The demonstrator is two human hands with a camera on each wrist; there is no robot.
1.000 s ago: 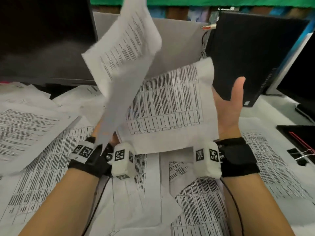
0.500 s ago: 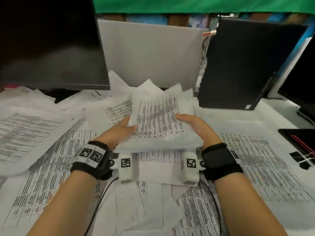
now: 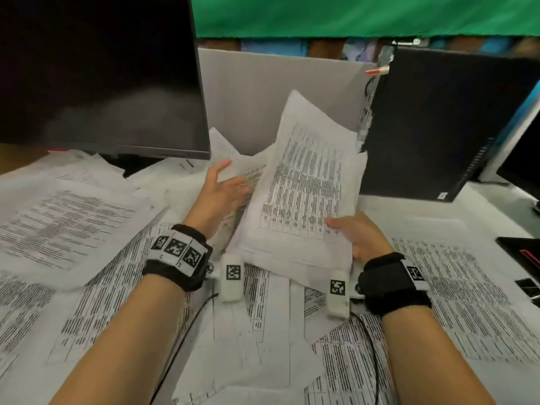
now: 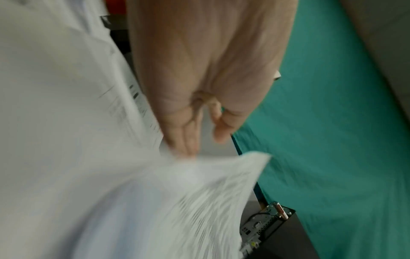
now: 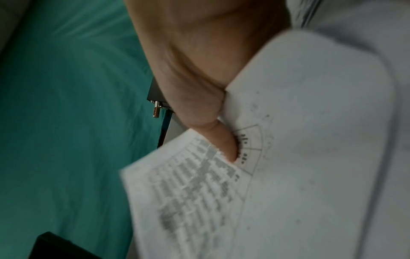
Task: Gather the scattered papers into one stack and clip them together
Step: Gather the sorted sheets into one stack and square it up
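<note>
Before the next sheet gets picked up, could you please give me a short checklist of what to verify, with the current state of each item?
1. Right hand grips the gathered stack of white printed papers: ok, thumb on top at its near corner.
2. Left hand free for the next sheet: ok, fingers spread, holding nothing.
3. Stack edges squared: not ok, sheets fan out at the top.
4. All papers gathered: not ok, loose printed sheets lie on the desk.
5. Black binder clips within reach: cannot tell, only partly visible at the right edge.
6. Stack clipped: not ok, no clip on it.
</note>
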